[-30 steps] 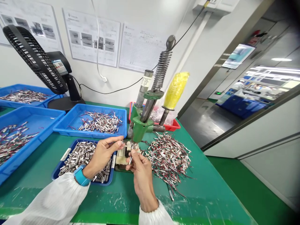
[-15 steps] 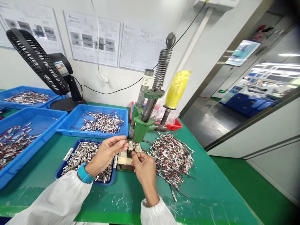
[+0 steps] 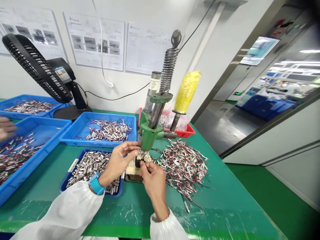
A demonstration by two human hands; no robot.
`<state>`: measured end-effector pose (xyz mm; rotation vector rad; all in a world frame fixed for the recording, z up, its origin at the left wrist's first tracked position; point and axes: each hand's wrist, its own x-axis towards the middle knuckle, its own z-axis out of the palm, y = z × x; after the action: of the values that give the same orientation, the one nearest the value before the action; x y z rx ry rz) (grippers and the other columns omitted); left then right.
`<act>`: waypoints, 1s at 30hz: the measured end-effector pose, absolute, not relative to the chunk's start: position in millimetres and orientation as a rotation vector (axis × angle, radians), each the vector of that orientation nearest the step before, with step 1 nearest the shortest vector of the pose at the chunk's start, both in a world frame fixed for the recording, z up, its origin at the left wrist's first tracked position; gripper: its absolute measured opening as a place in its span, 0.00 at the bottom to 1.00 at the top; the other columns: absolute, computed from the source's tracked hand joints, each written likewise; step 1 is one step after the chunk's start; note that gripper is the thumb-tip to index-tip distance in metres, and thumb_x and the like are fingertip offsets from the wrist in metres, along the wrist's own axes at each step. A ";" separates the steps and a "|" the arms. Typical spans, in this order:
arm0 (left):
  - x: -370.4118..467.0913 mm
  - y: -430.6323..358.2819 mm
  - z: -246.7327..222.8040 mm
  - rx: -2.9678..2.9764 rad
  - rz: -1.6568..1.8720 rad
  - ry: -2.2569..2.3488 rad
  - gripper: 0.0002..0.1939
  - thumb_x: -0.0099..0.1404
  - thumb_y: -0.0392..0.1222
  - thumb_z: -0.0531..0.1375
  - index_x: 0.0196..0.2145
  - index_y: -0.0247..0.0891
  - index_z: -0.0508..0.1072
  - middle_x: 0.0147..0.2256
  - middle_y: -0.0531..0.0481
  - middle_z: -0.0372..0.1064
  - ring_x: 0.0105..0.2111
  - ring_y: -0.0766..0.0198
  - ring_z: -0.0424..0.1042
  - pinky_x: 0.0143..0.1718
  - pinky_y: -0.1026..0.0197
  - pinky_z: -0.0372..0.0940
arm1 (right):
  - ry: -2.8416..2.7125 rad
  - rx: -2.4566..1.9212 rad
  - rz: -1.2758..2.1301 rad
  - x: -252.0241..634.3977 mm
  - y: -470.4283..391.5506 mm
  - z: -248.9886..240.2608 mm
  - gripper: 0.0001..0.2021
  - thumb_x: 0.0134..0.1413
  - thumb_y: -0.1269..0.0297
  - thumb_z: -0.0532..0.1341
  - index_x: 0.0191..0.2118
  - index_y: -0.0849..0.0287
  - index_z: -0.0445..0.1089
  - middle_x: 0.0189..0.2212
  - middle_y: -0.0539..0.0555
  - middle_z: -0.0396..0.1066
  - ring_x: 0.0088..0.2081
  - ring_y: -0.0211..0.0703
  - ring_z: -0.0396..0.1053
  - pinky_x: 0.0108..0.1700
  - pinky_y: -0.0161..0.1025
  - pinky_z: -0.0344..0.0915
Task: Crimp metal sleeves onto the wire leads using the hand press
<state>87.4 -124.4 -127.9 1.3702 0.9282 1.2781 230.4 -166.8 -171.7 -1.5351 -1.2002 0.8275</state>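
Both hands are at a green hand press with a coil spring on top. My left hand reaches in from the left, thumb and fingertips together just under the press head; whatever lies between them is too small or hidden to make out. On the other side, my right hand has its thumb and forefinger pinched at the dark fixture on the press base, and its fingers cover what they grip. A dark blue tray of small metal cylinders sits beneath my left wrist. Right of the press lies a heap of small wired metal parts.
Blue trays of wired parts stand at the left and back. Another person's hand is blurred at the left edge. A black fan and a red tray are at the back. The press lever has a yellow-wrapped grip.
My left hand has moved slightly right and in under the press head; the small metal piece at its fingertips no longer shows. My right hand stays put. Another person's hand has appeared at far left.
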 end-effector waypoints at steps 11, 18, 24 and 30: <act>97.0 -119.4 -112.2 1.822 1.107 1.000 0.17 0.63 0.36 0.60 0.50 0.33 0.74 0.45 0.42 0.78 0.44 0.55 0.77 0.47 0.56 0.70 | -1.256 -1.496 0.805 234.2 -168.0 -171.9 0.24 0.58 0.44 0.58 0.20 0.58 0.64 0.16 0.48 0.65 0.18 0.34 0.55 0.22 0.32 0.50; 94.6 -127.6 -120.5 1.890 1.166 1.051 0.14 0.67 0.41 0.60 0.48 0.37 0.76 0.47 0.43 0.79 0.46 0.54 0.78 0.48 0.56 0.70 | -1.422 -1.558 0.553 256.7 -187.4 -167.0 0.18 0.60 0.47 0.61 0.34 0.58 0.77 0.26 0.52 0.75 0.23 0.39 0.63 0.28 0.35 0.57; 86.0 -131.6 -132.6 1.875 1.242 1.047 0.19 0.66 0.45 0.62 0.54 0.40 0.75 0.53 0.43 0.77 0.53 0.52 0.74 0.57 0.51 0.67 | -1.224 -1.432 0.149 304.7 -163.9 -84.6 0.27 0.52 0.44 0.66 0.49 0.62 0.75 0.42 0.61 0.76 0.38 0.47 0.72 0.37 0.41 0.68; 81.8 -132.3 -133.4 1.898 1.190 1.149 0.16 0.67 0.49 0.62 0.49 0.39 0.78 0.49 0.44 0.79 0.50 0.51 0.76 0.54 0.52 0.67 | -1.449 -1.398 0.297 297.2 -105.6 76.8 0.30 0.65 0.52 0.56 0.61 0.72 0.65 0.49 0.63 0.74 0.47 0.45 0.74 0.41 0.43 0.67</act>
<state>81.8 -132.3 -133.4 1.8976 1.1492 1.1903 297.2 -105.6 76.8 -1.3976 -1.4490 0.2974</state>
